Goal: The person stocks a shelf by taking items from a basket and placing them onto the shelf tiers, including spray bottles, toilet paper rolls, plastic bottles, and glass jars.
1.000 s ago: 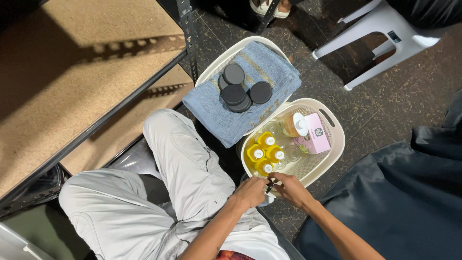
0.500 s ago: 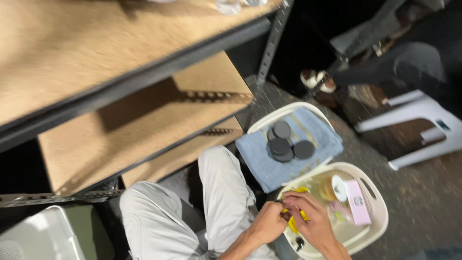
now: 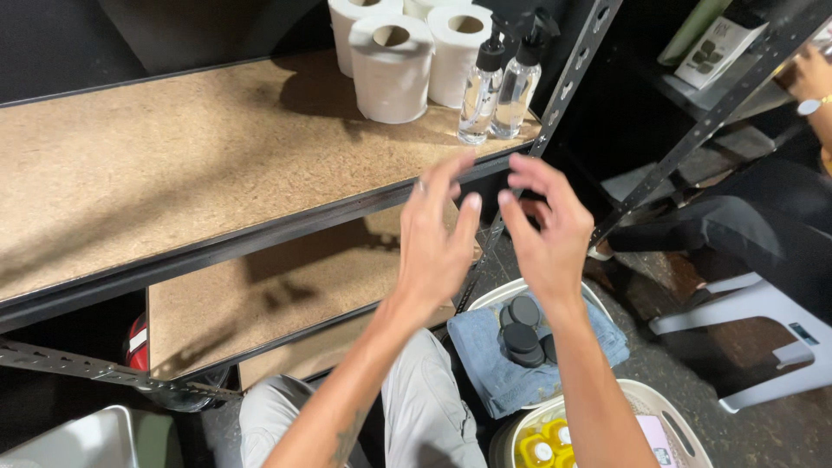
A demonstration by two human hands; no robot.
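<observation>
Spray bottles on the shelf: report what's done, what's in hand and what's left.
Done: two spray bottles stand on the shelf beside the paper rolls. In hand: nothing; the left hand and right hand are raised, open and empty, toward that shelf. Left: yellow-capped bottles sit in the basket, and black lids lie on the towel.

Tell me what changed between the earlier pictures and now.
Both hands left the basket of yellow-capped bottles and rose toward the shelf. The left hand and right hand are now open and empty, fingers spread, below the two spray bottles. The black lids still lie on the blue towel.
</observation>
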